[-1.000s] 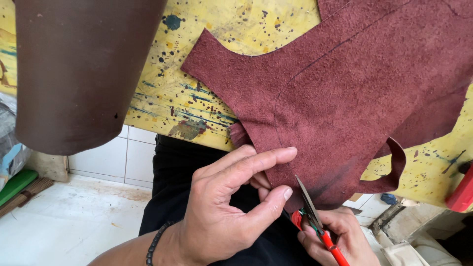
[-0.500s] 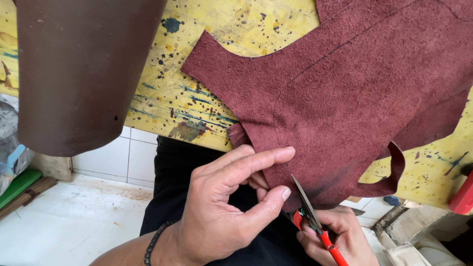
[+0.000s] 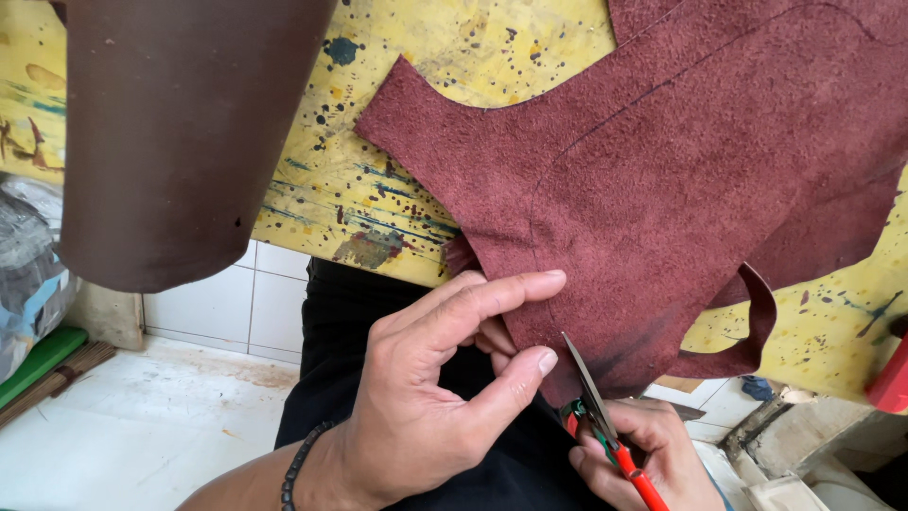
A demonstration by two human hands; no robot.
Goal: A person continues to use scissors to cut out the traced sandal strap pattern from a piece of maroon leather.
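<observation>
A large maroon suede piece (image 3: 662, 170) lies on a yellow paint-spattered table (image 3: 378, 189) and hangs over its near edge. My left hand (image 3: 445, 378) pinches the hanging lower edge of the suede between thumb and forefinger. My right hand (image 3: 653, 459) grips red-handled scissors (image 3: 601, 412), whose blades point up into the suede edge just right of my left thumb. A thin cut strip (image 3: 747, 326) of the suede curls down to the right of the blades.
A dark brown leather sheet (image 3: 180, 132) drapes over the table's left side. White tiled wall and floor (image 3: 123, 426) lie below. A green object (image 3: 38, 364) rests at the lower left, a red object (image 3: 889, 378) at the right edge, clutter at lower right.
The scissors have crept slightly further along the suede edge. My left hand keeps its pinch; the suede and the view barely shift.
</observation>
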